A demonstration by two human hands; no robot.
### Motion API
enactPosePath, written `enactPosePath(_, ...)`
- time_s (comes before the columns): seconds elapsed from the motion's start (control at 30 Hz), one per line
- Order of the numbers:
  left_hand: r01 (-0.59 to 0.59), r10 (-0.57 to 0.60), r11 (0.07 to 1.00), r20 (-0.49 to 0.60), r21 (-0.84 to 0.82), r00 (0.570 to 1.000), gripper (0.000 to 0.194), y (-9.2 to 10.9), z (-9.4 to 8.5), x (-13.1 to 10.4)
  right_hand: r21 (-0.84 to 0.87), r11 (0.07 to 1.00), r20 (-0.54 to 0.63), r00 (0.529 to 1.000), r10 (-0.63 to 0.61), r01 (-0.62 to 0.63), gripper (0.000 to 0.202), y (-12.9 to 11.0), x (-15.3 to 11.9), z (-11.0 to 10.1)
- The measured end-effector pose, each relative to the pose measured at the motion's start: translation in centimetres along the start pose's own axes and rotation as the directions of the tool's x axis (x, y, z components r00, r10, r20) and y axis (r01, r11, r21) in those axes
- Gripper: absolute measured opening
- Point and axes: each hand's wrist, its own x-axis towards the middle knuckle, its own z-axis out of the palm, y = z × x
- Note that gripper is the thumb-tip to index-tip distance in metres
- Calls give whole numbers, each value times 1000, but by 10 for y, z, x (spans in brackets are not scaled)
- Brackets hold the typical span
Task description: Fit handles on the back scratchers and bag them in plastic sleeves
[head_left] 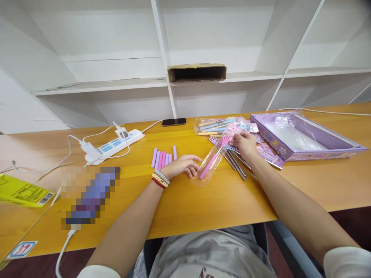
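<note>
A pink claw-headed stick (pixel 209 166) in a clear plastic sleeve lies slanted between my hands. My right hand (pixel 245 143) pinches the sleeve's top end, near the pink claw. At the sleeve's lower end is my left hand (pixel 183 166), fingers apart and slightly curled, holding nothing that I can see. Left of it sit several pink and purple tubes (pixel 160 159) in a row. Metal rods (pixel 238 166) lie beneath and beside my right hand, with a purple claw head (pixel 213 140) near the sleeve. Behind are bagged sticks with blue and cream handles (pixel 213 125).
A purple tray box (pixel 313 155) with plastic inside stands at the right, beside pink cards (pixel 269 152). A black phone (pixel 174 122), a power strip (pixel 116 146) with cables, a pixelated device (pixel 94 197) and a yellow packet (pixel 23 191) are also on the table. White shelves hold a cardboard box (pixel 197 73).
</note>
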Motion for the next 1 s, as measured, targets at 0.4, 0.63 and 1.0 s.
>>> enactPosePath(0.4, -328, 252, 747, 210, 578, 945, 76, -5, 3, -7, 7, 1000, -153, 988, -16, 18, 15, 4, 12, -9)
enactPosePath(0.63, -375, 234, 624, 294, 686, 927, 57, 4, 6, -14, -52, 999, -155, 988, -22, 14, 15, 6, 13, -10)
enactPosePath(1.0, -348, 342, 643, 150, 682, 927, 6, 3, 5, -10, -85, 996, -124, 992, -5, -5, 12, 5, 12, -9)
